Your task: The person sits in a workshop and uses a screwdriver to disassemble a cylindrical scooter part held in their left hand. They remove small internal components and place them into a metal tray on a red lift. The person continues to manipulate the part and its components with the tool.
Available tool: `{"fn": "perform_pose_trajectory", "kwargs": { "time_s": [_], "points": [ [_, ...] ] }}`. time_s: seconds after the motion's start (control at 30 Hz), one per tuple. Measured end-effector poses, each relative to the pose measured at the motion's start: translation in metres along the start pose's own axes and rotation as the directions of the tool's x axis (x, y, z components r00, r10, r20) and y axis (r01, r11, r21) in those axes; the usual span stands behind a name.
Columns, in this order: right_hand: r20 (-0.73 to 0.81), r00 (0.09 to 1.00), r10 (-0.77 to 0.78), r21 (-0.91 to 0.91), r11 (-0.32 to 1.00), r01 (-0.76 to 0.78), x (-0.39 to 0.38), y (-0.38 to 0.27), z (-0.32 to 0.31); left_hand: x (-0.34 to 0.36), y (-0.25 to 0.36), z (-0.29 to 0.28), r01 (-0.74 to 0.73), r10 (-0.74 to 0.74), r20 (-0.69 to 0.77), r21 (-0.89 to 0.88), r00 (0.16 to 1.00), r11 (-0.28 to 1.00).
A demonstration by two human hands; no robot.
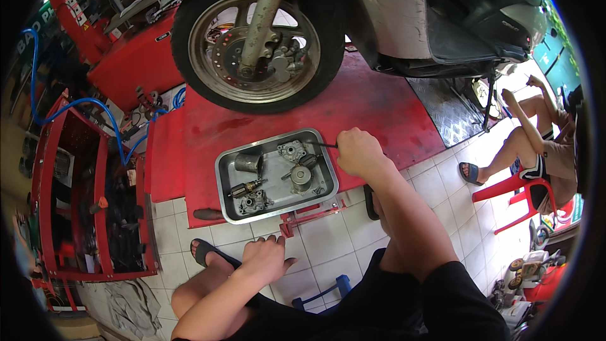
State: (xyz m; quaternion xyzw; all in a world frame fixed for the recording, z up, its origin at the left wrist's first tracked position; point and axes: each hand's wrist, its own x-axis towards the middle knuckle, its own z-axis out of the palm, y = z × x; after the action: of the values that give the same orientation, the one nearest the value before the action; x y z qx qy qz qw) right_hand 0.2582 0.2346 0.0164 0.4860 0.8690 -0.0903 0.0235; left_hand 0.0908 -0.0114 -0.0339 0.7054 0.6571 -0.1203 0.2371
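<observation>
My right hand [361, 155] is closed round a thin dark rod-like tool [325, 145], just off the right side of a metal tray [221, 180]. The tool's tip reaches over the tray's rim toward a grey cast metal part [292, 149]. Also in the tray lie a round metal housing [302, 179], a cup-shaped metal piece [249, 163], a slim cylindrical part [245, 188] and a second casting [254, 202]. Below the tray, above my left leg, my left hand [265, 257] hangs empty, with its thumb apart and its fingers loosely bent.
The tray stands on a red platform [404, 120], under a scooter's front wheel [183, 44]. A dark-handled object [208, 214] lies at the platform's edge. Left is a red shelf cart [101, 215] with a blue hose [88, 99]. At right, a person sits on a red stool [514, 194].
</observation>
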Motion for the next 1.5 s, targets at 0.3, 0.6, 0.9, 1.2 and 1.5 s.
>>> {"fn": "perform_pose_trajectory", "kwargs": {
  "time_s": [0.3, 0.6, 0.9, 1.2, 1.5],
  "points": [
    [0.067, 0.997, -0.029, -0.08, 0.996, 0.035, -0.011, -0.002, -0.012, 0.002, 0.003, -0.003, 0.005, -0.007, 0.075, 0.024, 0.997, 1.0],
    [0.116, 0.992, -0.046, -0.135, 0.989, 0.061, -0.01, 0.001, -0.008, 0.006, 0.002, 0.005, -0.053, 0.051, 0.095, 0.018, 0.994, 0.998],
    [0.136, 0.99, -0.047, -0.155, 0.985, 0.068, -0.014, 0.0, -0.012, 0.006, -0.001, 0.011, -0.081, 0.08, 0.152, 0.001, 0.985, 0.997],
    [-0.105, 0.985, -0.137, 0.085, 0.986, 0.146, -0.008, -0.006, 0.005, 0.005, -0.001, 0.008, -0.062, 0.061, 0.187, -0.001, 0.98, 0.998],
    [0.011, 0.945, -0.326, 0.102, 0.941, 0.324, -0.021, -0.013, 0.006, 0.006, -0.008, 0.024, -0.051, 0.045, 0.181, 0.025, 0.982, 0.998]
  ]
}}
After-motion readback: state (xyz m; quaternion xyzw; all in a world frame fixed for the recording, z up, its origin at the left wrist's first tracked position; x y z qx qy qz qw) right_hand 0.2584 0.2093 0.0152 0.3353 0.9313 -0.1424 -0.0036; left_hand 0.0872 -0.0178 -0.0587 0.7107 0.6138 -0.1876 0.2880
